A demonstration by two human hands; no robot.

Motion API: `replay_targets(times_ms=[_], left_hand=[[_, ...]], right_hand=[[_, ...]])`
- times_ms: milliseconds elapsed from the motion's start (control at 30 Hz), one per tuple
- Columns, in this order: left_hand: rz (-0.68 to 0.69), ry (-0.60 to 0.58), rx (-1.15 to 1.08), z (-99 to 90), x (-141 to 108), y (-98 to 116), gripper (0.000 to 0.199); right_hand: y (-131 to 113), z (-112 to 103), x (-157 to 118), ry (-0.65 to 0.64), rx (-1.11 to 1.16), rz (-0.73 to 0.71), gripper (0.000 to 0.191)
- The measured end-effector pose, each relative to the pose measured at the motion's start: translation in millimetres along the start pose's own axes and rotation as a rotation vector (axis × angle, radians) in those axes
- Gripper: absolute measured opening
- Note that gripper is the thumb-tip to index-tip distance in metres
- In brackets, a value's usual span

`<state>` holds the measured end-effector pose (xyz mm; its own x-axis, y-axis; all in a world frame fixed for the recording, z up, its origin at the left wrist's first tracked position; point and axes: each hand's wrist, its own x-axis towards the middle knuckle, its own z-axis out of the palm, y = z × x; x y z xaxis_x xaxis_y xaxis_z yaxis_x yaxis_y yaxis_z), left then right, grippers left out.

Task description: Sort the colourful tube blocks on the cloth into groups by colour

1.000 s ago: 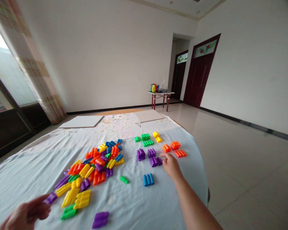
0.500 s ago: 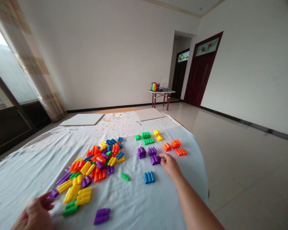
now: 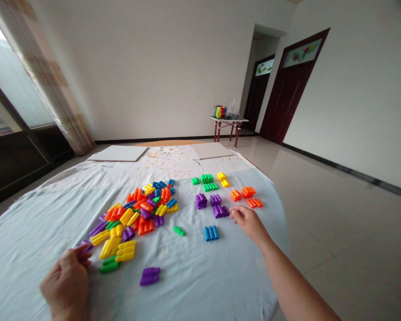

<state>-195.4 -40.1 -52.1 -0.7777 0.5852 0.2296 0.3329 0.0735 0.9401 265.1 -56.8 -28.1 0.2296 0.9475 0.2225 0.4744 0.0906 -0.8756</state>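
Got single-colour groups (image 3: 201, 201) set apart, mixed pile (image 3: 132, 218) yet ungrouped! Holding right hand (image 3: 252, 224) loosely open, empty; resting left hand (image 3: 68, 274), curled, at purple piece (image 3: 88, 244), can't tell if gripping.

Smooth plastic here on the coloured pieces (image 3: 127, 216), lightly shiny; matt, wrinkled cloth in the tablecloth (image 3: 187, 290); and a glossy, reflective floor (image 3: 337, 214)!

- No text, label, brand, number or sign can be read.
- Any print on the multicoloured bag (image 3: 220, 112) or the clear plastic bag (image 3: 233, 110) is too small to be made out.
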Motion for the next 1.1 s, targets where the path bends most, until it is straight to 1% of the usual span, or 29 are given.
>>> replay_targets(times_ms=[33, 100, 167, 233, 300, 433, 500, 567, 633, 667, 700, 767, 833, 900, 933, 1000, 1100], left_hand=[[-0.070, -0.005, -0.031, -0.1, -2, 5, 0.037], [-0.133, -0.024, -0.069, -0.6, -5, 13, 0.035], [-0.128, -0.035, -0.076, -1.3, -7, 17, 0.035], [-0.117, -0.049, -0.080, -1.8, -8, 18, 0.036], [-0.105, -0.060, -0.089, -1.8, -9, 17, 0.039], [-0.080, -0.061, -0.105, -0.7, -10, 15, 0.044], [-0.068, -0.065, -0.116, -0.4, -11, 15, 0.044], [-0.052, -0.073, -0.126, -0.5, -12, 16, 0.044], [-0.040, -0.086, -0.135, -1.2, -13, 16, 0.042], [-0.036, -0.091, -0.137, -1.8, -14, 17, 0.042], [-0.034, -0.096, -0.138, -2.4, -14, 17, 0.042], [-0.033, -0.103, -0.132, -3.7, -15, 18, 0.042], [-0.033, -0.110, -0.120, -4.4, -15, 19, 0.042], [-0.029, -0.122, -0.113, -4.5, -14, 21, 0.042], [-0.025, -0.129, -0.107, -4.3, -14, 21, 0.042], [-0.010, -0.144, -0.070, -3.9, -13, 22, 0.041], [0.011, -0.170, 0.019, -3.5, -12, 21, 0.041]], right_hand=[[-1, -2, -5, -0.069, -0.009, -0.003, 0.028], [-6, -4, -14, -0.191, -0.043, -0.023, 0.026], [-16, 1, -22, -0.282, -0.068, -0.063, 0.024], [-31, 13, -27, -0.345, -0.062, -0.106, 0.023], [-49, 32, -31, -0.397, -0.044, -0.155, 0.021], [-78, 81, -35, -0.454, -0.099, -0.274, 0.018], [-90, 106, -39, -0.467, -0.130, -0.332, 0.019], [-102, 129, -45, -0.516, -0.132, -0.402, 0.019], [-112, 148, -52, -0.582, -0.133, -0.492, 0.019], [-115, 154, -54, -0.592, -0.148, -0.531, 0.019], [-117, 160, -54, -0.572, -0.177, -0.561, 0.021], [-115, 165, -51, -0.454, -0.264, -0.578, 0.025], [-105, 165, -44, -0.309, -0.367, -0.532, 0.031], [-90, 163, -37, -0.243, -0.439, -0.477, 0.033], [-83, 162, -34, -0.243, -0.456, -0.462, 0.032], [-73, 161, -31, -0.290, -0.441, -0.472, 0.033], [-70, 162, -29, -0.386, -0.352, -0.543, 0.035]])
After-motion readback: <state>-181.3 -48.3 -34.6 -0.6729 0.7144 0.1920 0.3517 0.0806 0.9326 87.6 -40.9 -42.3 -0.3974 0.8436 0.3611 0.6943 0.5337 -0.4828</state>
